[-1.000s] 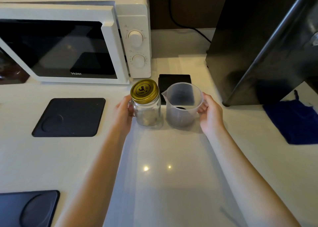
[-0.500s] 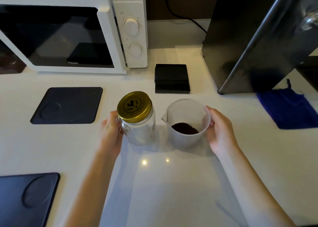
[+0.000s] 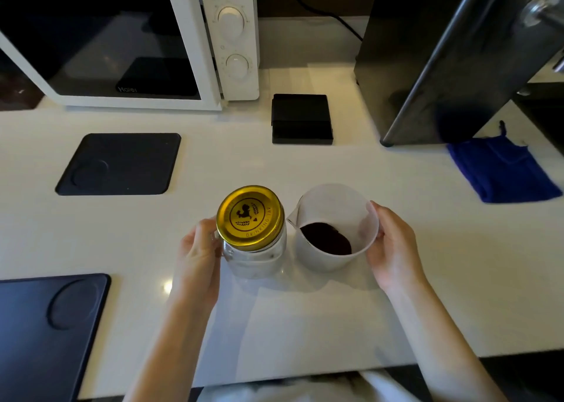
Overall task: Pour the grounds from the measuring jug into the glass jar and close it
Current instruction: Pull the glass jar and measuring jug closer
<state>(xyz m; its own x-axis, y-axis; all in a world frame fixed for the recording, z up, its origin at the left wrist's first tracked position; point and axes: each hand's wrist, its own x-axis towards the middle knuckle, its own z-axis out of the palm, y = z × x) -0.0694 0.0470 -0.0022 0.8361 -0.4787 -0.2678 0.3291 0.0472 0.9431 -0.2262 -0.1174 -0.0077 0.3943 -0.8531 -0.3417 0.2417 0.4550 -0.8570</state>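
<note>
A clear glass jar with a gold screw lid stands on the white counter, lid on. My left hand grips the jar's left side at its handle. Right beside it stands a translucent plastic measuring jug, spout toward the jar, with dark coffee grounds at its bottom. My right hand holds the jug's right side. Both vessels are upright and close together without clearly touching.
A white microwave stands at the back left and a tall black appliance at the back right. A small black scale sits behind the jug. Dark mats lie left. A blue cloth lies right. The counter's front edge is near.
Both hands have drawn the jar and the jug toward me across the counter, away from the scale. The grounds inside the jug now show from above.
</note>
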